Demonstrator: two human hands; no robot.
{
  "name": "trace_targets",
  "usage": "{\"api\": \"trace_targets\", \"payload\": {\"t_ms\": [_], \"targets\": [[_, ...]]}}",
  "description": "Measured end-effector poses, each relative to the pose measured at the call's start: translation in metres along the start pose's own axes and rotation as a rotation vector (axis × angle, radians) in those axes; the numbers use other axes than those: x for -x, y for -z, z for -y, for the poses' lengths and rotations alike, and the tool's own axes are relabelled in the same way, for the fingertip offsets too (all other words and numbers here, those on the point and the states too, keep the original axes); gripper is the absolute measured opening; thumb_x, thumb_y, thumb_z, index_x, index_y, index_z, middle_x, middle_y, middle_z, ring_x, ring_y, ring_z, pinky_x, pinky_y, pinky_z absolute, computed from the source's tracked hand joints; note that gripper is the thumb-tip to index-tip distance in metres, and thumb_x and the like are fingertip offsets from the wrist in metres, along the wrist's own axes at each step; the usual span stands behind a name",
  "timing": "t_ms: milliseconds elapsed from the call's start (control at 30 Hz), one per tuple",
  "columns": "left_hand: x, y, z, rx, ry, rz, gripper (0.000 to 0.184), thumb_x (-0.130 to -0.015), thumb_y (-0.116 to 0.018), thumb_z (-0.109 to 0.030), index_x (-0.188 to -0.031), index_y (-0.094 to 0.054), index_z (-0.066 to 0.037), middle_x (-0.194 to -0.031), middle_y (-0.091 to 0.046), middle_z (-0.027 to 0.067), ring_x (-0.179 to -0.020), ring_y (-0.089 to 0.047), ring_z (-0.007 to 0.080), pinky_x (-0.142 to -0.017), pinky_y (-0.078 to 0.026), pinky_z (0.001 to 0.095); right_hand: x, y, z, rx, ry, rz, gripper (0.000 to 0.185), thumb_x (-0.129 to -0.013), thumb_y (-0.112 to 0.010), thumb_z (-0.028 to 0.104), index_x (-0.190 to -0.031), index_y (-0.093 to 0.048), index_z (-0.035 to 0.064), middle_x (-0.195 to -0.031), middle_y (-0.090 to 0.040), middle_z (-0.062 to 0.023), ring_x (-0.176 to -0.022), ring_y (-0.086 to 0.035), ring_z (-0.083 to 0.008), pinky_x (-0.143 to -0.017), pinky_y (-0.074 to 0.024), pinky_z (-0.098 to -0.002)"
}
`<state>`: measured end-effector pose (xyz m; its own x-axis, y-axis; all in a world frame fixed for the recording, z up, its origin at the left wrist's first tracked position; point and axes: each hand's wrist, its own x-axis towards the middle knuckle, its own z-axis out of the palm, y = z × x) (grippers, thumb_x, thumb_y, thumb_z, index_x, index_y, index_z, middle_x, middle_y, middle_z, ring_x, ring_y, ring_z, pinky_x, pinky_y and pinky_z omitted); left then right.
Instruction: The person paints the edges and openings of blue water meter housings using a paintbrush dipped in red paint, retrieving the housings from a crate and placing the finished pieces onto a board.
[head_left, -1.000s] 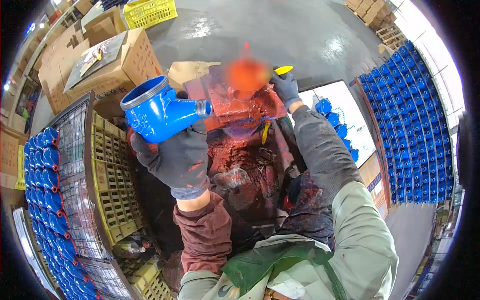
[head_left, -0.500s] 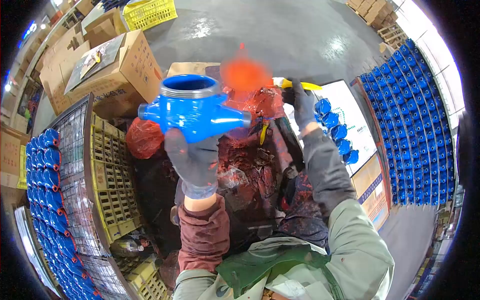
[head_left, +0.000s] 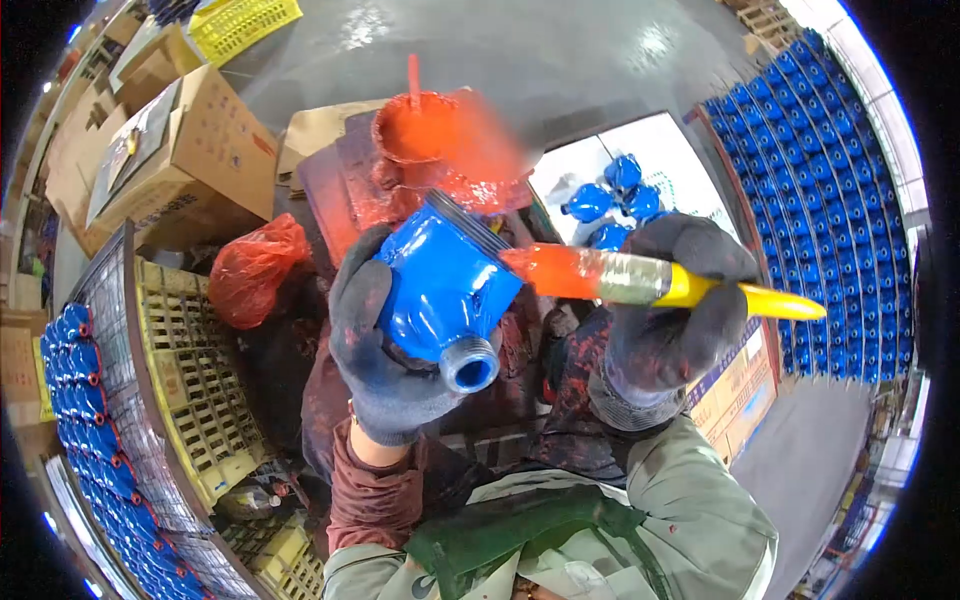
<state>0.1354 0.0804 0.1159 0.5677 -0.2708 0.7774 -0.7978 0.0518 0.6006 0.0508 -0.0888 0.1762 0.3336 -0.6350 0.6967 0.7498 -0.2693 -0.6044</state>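
Blue fitting (head_left: 430,290): tilted, near the frame's centre.
Left hand (head_left: 365,345): our fingers curl round its body.
Right hand (head_left: 685,335): we grip the brush (head_left: 640,278) mid-handle.
Change: we have swung the brush away from the red bucket (head_left: 400,135).
Meaning: its bristles (head_left: 560,268) seem to touch the threaded rim (head_left: 468,225); brushwork looks under way.

Just one cam from what I see here, on the person's head, super fisheye. Looks forward and down: green apron (head_left: 520,532) at 6 o'clock, floor (head_left: 560,60) running off at 12. Left hand (head_left: 375,365) and right hand (head_left: 672,338) sit close to the lens, stacked blue parts (head_left: 820,215) farther out between 2 and 3.
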Motion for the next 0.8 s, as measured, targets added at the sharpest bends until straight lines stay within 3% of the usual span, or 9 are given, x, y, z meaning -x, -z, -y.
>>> {"api": "trace_targets", "payload": {"t_ms": [167, 300, 367, 467, 600, 700, 733, 800], "targets": [[0.005, -0.001, 0.004, -0.012, 0.009, 0.083, 0.093, -0.055, -0.090, -0.036, -0.131, -0.045, -0.010, -0.134, -0.044, 0.0304, -0.119, -0.051, 0.0437, -0.096, -0.046, 0.0524, -0.003, 0.001, 0.007, 0.241, -0.025, 0.005, 0.044, -0.092, -0.056, 0.043, -0.086, -0.058, -0.0005, -0.074, -0.060, -0.0189, -0.058, -0.058, -0.0205, -0.050, -0.0497, -0.0312], [0.004, -0.003, 0.003, -0.031, -0.003, 0.103, 0.093, -0.055, -0.090, -0.034, -0.132, -0.044, -0.010, -0.134, -0.044, 0.0305, -0.119, -0.051, 0.0443, -0.096, -0.046, 0.0522, 0.001, 0.017, 0.004, 0.086, -0.183, 0.090, 0.041, -0.091, -0.059, 0.043, -0.086, -0.058, 0.0022, -0.077, -0.061, -0.0175, -0.057, -0.059, -0.0210, -0.051, -0.0524, -0.0321], [0.001, -0.005, 0.003, -0.049, -0.052, 0.078, 0.093, -0.056, -0.089, -0.033, -0.133, -0.043, -0.011, -0.133, -0.044, 0.0310, -0.119, -0.051, 0.0440, -0.096, -0.046, 0.0526, -0.005, 0.012, -0.002, 0.145, 0.018, 0.209, 0.039, -0.089, -0.062, 0.042, -0.087, -0.059, 0.0040, -0.081, -0.062, -0.0157, -0.058, -0.059, -0.0212, -0.054, -0.0544, -0.0327], [0.004, -0.002, 0.003, -0.050, 0.006, 0.108, 0.094, -0.058, -0.089, -0.036, -0.134, -0.041, -0.010, -0.135, -0.042, 0.0291, -0.118, -0.051, 0.0445, -0.096, -0.046, 0.0528, 0.004, 0.004, 0.006, 0.199, -0.144, 0.036, 0.038, -0.088, -0.064, 0.042, -0.088, -0.059, 0.0044, -0.082, -0.062, -0.0155, -0.061, -0.060, -0.0217, -0.058, -0.0554, -0.0335], [0.003, -0.008, -0.005, -0.204, -0.028, 0.040, 0.098, -0.060, -0.088, -0.042, -0.135, -0.038, -0.005, -0.133, -0.042, 0.0248, -0.115, -0.052, 0.0407, -0.096, -0.046, 0.0500, 0.001, 0.004, 0.008, 0.237, -0.128, 0.117, 0.037, -0.088, -0.064, 0.041, -0.089, -0.059, 0.0037, -0.082, -0.062, -0.0157, -0.064, -0.062, -0.0222, -0.060, -0.0550, -0.0344], [0.003, -0.007, -0.010, 0.022, 0.375, 0.036, 0.106, -0.061, -0.088, -0.046, -0.135, -0.030, 0.002, -0.127, -0.044, 0.0175, -0.111, -0.053, 0.0272, -0.092, -0.047, 0.0402, 0.001, 0.004, 0.005, 0.285, -0.023, 0.135, 0.038, -0.089, -0.063, 0.041, -0.091, -0.059, 0.0028, -0.083, -0.062, -0.0173, -0.065, -0.063, -0.0235, -0.058, -0.0541, -0.0341], [0.003, -0.009, -0.012, 0.022, 0.375, 0.032, 0.106, -0.061, -0.088, -0.046, -0.135, -0.030, 0.002, -0.127, -0.044, 0.0175, -0.111, -0.053, 0.0272, -0.092, -0.047, 0.0402, 0.002, 0.001, 0.006, 0.298, -0.046, 0.103, 0.038, -0.089, -0.063, 0.041, -0.091, -0.059, 0.0025, -0.083, -0.062, -0.0178, -0.065, -0.063, -0.0237, -0.057, -0.0537, -0.0340], [-0.001, -0.010, -0.018, 0.391, 0.705, -0.035, 0.107, -0.061, -0.088, -0.047, -0.136, -0.030, 0.001, -0.128, -0.044, 0.0159, -0.114, -0.052, 0.0254, -0.095, -0.046, 0.0386, 0.002, 0.000, 0.005, 0.310, -0.069, 0.073, 0.038, -0.088, -0.064, 0.040, -0.091, -0.059, 0.0023, -0.083, -0.062, -0.0182, -0.065, -0.063, -0.0240, -0.057, -0.0534, -0.0339]]}}
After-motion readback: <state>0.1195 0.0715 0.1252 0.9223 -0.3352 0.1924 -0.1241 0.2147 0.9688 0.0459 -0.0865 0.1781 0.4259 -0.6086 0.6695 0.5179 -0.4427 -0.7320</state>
